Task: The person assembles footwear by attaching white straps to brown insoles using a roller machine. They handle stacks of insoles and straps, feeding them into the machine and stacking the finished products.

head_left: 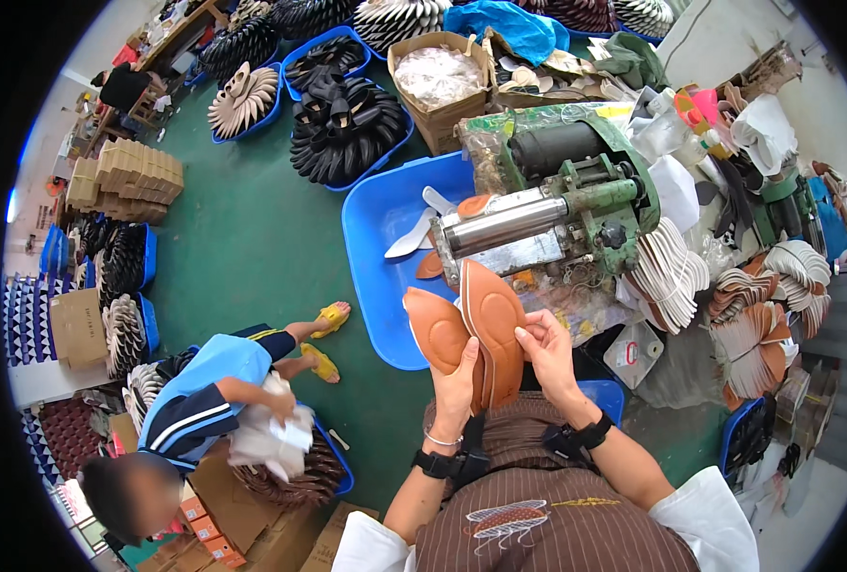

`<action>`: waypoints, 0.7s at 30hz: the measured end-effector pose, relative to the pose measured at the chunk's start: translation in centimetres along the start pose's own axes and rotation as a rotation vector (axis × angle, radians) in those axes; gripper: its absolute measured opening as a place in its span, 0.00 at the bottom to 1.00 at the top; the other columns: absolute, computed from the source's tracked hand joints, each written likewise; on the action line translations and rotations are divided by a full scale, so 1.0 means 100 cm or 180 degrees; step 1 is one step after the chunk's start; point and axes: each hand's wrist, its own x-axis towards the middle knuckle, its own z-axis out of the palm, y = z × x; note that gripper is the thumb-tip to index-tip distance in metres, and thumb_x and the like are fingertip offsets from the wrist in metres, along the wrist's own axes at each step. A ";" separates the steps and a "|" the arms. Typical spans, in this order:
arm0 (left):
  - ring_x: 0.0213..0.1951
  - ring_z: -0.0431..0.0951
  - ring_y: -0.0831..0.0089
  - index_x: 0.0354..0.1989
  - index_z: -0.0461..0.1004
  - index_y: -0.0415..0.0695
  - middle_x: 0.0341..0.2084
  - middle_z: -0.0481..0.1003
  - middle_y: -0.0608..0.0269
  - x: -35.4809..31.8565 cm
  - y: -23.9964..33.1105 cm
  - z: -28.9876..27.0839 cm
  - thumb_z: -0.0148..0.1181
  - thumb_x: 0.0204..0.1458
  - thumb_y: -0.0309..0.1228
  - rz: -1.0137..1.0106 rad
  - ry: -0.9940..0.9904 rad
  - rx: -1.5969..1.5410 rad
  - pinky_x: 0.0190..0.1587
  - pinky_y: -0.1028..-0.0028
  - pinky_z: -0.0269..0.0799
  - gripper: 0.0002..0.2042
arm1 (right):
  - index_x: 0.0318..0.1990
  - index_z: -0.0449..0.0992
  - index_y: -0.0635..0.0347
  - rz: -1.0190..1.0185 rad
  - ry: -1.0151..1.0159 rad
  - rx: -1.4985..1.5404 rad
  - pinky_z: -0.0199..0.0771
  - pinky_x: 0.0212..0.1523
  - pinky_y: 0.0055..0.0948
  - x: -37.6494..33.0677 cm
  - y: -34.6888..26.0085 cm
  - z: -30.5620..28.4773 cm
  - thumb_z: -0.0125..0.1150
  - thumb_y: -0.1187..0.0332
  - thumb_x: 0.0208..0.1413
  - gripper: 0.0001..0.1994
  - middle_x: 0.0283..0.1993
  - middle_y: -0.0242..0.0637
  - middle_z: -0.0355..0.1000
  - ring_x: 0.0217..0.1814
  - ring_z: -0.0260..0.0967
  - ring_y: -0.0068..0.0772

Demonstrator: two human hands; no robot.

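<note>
Tan shoe insoles (pixel 492 329) with stitched, padded heads are fanned out in front of me. My left hand (pixel 454 393) is closed round their lower left side, thumb on top. My right hand (pixel 546 351) pinches the right edge of the front insole between thumb and fingers. Just beyond them stands a green roller machine (pixel 590 205) with a shiny metal roller (pixel 505 225). Under its left end is a blue tub (pixel 378 276) holding a few white insoles (pixel 411 235) and tan ones, partly hidden by the machine.
Stacks of pale insoles (pixel 670 276) and tan insoles (pixel 757 348) lie right of the machine. A carton (pixel 440 119) and tubs of black shoes (pixel 347 143) stand beyond. At left, a person in a blue shirt (pixel 209 381) bends over a tub of brown shoes (pixel 290 472).
</note>
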 end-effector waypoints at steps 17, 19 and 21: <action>0.49 0.70 0.75 0.55 0.65 0.40 0.48 0.70 0.66 0.004 -0.007 -0.037 0.59 0.59 0.33 -0.0730 -0.0381 -0.0068 0.53 0.72 0.68 0.19 | 0.43 0.70 0.63 -0.1149 0.0464 -0.0480 0.64 0.35 0.16 0.025 -0.008 -0.023 0.57 0.76 0.59 0.06 0.31 0.25 0.72 0.32 0.65 0.12; 0.49 0.70 0.75 0.56 0.64 0.41 0.48 0.69 0.66 0.002 -0.006 -0.031 0.61 0.58 0.32 -0.0646 -0.0405 -0.0001 0.54 0.72 0.68 0.21 | 0.43 0.71 0.64 -0.0692 0.0454 -0.0695 0.67 0.34 0.17 0.022 0.019 -0.037 0.57 0.75 0.59 0.07 0.33 0.31 0.77 0.31 0.68 0.14; 0.49 0.70 0.75 0.57 0.64 0.41 0.48 0.69 0.66 0.000 -0.007 -0.022 0.62 0.57 0.32 -0.0378 -0.0480 0.0036 0.54 0.72 0.67 0.22 | 0.45 0.73 0.66 -0.0459 0.0926 -0.1283 0.70 0.35 0.19 0.040 0.021 -0.039 0.58 0.72 0.60 0.09 0.35 0.36 0.78 0.33 0.71 0.16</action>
